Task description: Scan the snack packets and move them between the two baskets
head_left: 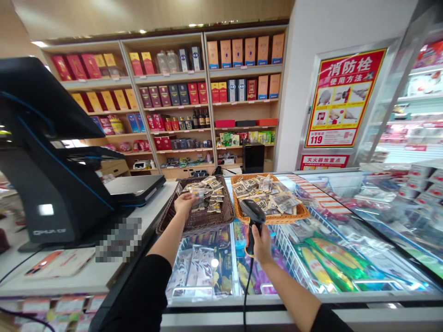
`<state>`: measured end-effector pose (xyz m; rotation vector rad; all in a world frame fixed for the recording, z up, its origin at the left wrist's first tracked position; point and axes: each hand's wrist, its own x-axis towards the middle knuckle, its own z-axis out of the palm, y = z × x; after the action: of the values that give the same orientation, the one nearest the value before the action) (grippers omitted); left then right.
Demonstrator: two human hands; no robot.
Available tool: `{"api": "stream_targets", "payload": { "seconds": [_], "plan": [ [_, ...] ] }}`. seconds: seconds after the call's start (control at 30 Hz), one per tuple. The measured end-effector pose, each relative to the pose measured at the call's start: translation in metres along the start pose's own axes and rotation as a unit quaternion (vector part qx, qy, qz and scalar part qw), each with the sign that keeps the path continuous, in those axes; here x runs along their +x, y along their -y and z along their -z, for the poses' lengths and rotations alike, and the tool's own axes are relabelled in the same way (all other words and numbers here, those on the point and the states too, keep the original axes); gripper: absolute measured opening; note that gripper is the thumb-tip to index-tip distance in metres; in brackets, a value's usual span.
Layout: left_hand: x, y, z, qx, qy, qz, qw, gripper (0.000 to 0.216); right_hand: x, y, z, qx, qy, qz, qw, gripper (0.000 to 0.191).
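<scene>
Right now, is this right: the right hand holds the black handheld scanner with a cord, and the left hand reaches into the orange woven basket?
Not quite: the left hand reaches into the dark brown woven basket. The head view shows it. The right hand does hold the black handheld scanner with a cord.

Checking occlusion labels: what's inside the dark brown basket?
Small wrapped packets, heaped, the left hand at them. Whatever lies beneath the pile or behind that hand is covered.
</scene>
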<state>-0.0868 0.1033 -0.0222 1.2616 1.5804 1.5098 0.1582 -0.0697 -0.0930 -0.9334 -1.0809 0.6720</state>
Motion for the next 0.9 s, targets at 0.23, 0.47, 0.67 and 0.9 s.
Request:
{"api": "stream_targets", "payload": {
  "seconds": [0.23, 0.47, 0.67, 0.9],
  "plan": [
    [-0.041, -0.025, -0.036, -0.211, 0.127, -0.002, 0.969, 0.048, -0.005, 0.001, -0.003, -0.103, 0.052, 0.049, 0.992, 0.028],
    [-0.055, -0.018, -0.045, -0.164, 0.196, -0.017, 0.967, 0.048, -0.005, 0.009, 0.0, -0.173, 0.085, 0.052, 0.98, 0.029],
    [-0.054, -0.017, -0.037, -0.157, 0.19, -0.018, 0.969, 0.046, -0.006, 0.015, -0.001, -0.199, 0.125, 0.03, 0.972, 0.026],
    [-0.052, -0.016, -0.04, -0.138, 0.192, -0.003, 0.972, 0.04, -0.007, 0.013, -0.001, -0.181, 0.125, 0.029, 0.975, 0.024]
  ]
}}
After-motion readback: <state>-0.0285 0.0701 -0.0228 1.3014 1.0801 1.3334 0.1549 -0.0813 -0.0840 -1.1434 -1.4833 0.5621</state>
